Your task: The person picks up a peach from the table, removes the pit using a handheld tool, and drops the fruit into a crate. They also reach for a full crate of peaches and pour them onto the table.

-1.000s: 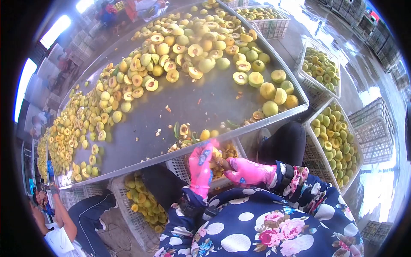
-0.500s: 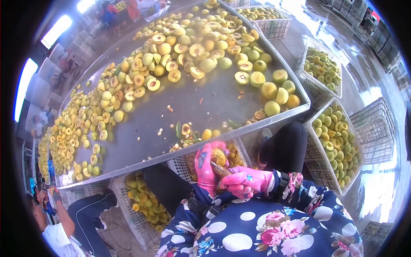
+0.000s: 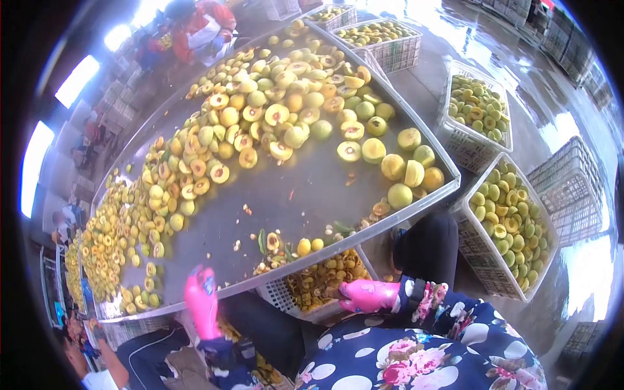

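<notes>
Head view: a basket (image 3: 278,294) holds fruit pieces (image 3: 317,278), right fingers (image 3: 351,290) clamp a brown handle (image 3: 334,293), left fingers (image 3: 197,279) I cannot tell

Left hand (image 3: 202,298) pointing forward out to the side, right hand (image 3: 370,296) curled, turned inward, hands well apart

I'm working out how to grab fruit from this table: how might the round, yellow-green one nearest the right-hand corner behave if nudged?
The round fruit would probably roll, since its visible side is rounded. The raised rim close by would likely stop it. Its smooth-looking skin, with no dents showing, suggests it may feel fairly firm.
</notes>
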Tool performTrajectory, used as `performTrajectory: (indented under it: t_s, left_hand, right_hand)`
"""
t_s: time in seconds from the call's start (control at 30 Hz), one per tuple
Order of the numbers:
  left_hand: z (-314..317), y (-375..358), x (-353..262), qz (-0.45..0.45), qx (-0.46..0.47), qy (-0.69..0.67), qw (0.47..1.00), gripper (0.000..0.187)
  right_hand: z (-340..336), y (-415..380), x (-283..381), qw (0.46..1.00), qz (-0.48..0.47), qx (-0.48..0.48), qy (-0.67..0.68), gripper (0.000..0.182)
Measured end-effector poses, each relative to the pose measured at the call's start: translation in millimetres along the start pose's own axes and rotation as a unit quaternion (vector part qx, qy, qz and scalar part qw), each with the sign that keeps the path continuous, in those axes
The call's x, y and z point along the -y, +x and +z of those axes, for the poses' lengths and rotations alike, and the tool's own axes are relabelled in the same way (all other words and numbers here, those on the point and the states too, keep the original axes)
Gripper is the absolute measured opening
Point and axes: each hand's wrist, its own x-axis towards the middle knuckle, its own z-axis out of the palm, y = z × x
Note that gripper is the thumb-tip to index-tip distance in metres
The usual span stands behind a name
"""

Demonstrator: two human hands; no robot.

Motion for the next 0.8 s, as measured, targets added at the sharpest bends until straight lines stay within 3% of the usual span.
performTrajectory:
  t_s: [0.1, 0.2, 0.27, 0.3, 0.4, 0.5, 0.6, 0.67, 0.77, 0.8]
  left_hand:
    - [55, 56, -106, 0.097, 0.104, -0.188, 0.972, 0.039]
    - [135, 100, -190, 0.210, 0.130, -0.174, 0.953, 0.034]
    - [199, 122, -230, 0.135, 0.191, -0.207, 0.950, 0.042]
    - [219, 126, -249, 0.158, 0.166, -0.181, 0.956, 0.048]
    - [269, 130, -271, 0.205, 0.220, -0.066, 0.951, 0.042]
    - [245, 109, -291, 0.042, 0.299, -0.266, 0.915, 0.032]
    - [256, 109, -247, 0.046, 0.318, -0.435, 0.841, 0.036]
    - [214, 97, -234, -0.028, 0.379, -0.532, 0.757, 0.029]
    - [172, 76, -206, -0.164, 0.395, -0.677, 0.599, 0.031]
    - [159, 66, -198, -0.226, 0.394, -0.719, 0.526, 0.033]
  right_hand:
    - [-15, -21, 13, 0.996, 0.037, 0.008, 0.075, 0.026]
    - [-29, -40, 16, 0.998, 0.001, -0.021, 0.065, 0.029]
    - [-23, -43, -2, 0.996, -0.024, -0.070, 0.052, 0.033]
    - [-23, -45, -7, 0.996, 0.025, -0.049, 0.076, 0.033]
    - [-24, -56, -21, 0.987, 0.018, -0.066, 0.143, 0.034]
    - [-38, -56, -14, 0.987, 0.087, -0.002, 0.136, 0.034]
    - [-34, -58, -14, 0.980, 0.000, -0.051, 0.194, 0.033]
    - [-37, -64, -5, 0.965, 0.000, -0.047, 0.259, 0.030]
    - [-42, -71, 15, 0.938, -0.003, -0.055, 0.341, 0.028]
    - [-47, -71, 24, 0.960, -0.054, -0.104, 0.255, 0.027]
